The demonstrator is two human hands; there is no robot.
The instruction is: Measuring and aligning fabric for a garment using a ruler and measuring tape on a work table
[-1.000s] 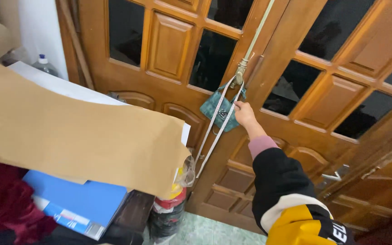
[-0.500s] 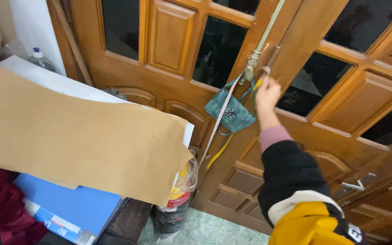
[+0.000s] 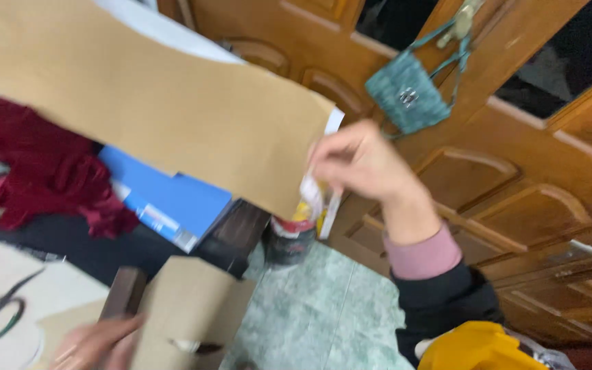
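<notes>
At door: right hand [image 3: 358, 161] curled by brown card [image 3: 152, 103] edge, grip unclear; left hand [image 3: 94, 342] holds small box [image 3: 186, 315]; card needs firm pinch next.

A large flat brown paper envelope [image 3: 152, 103] stretches across the upper left of the frame, its right-hand edge meeting the fingers of the right hand [image 3: 361, 164] at centre. Beneath it, left of centre, lies a flat blue package [image 3: 166, 199] with a pale printed label strip [image 3: 162, 220] along its lower edge, while a small tan cardboard box [image 3: 190, 315] sits at the bottom, touched by the left hand [image 3: 97, 342]. Near centre, on the green floor, stands a round container with a red band [image 3: 290, 236], its details blurred.
</notes>
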